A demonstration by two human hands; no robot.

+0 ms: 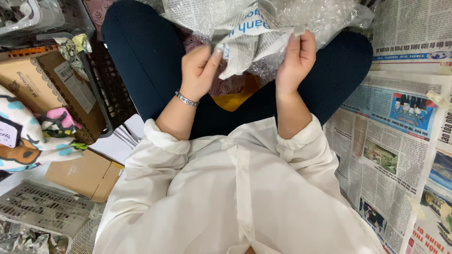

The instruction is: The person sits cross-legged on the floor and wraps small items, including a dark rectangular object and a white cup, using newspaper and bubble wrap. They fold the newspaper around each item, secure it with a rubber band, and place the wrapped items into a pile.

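**Crumpled newspaper bundle gripped over the lap**

A crumpled newspaper bundle (pixel 249 40) is pinched from both sides: the left hand (pixel 200 70) is closed on its edge at 9 o'clock, the right hand (pixel 296 59) at 3 o'clock. The paper is best kept taut and turned slowly, so nothing wrapped slips out. Bubble wrap (pixel 320 16) is spread at 12 o'clock; newspaper sheets (pixel 391 141) lie at 4 o'clock.

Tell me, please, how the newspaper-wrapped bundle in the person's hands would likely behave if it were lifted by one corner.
The newspaper-wrapped bundle looks crumpled and creased, so it would probably flop and sag. Both the left hand and right hand pinch it lightly, suggesting little weight. The thin paper may tear.
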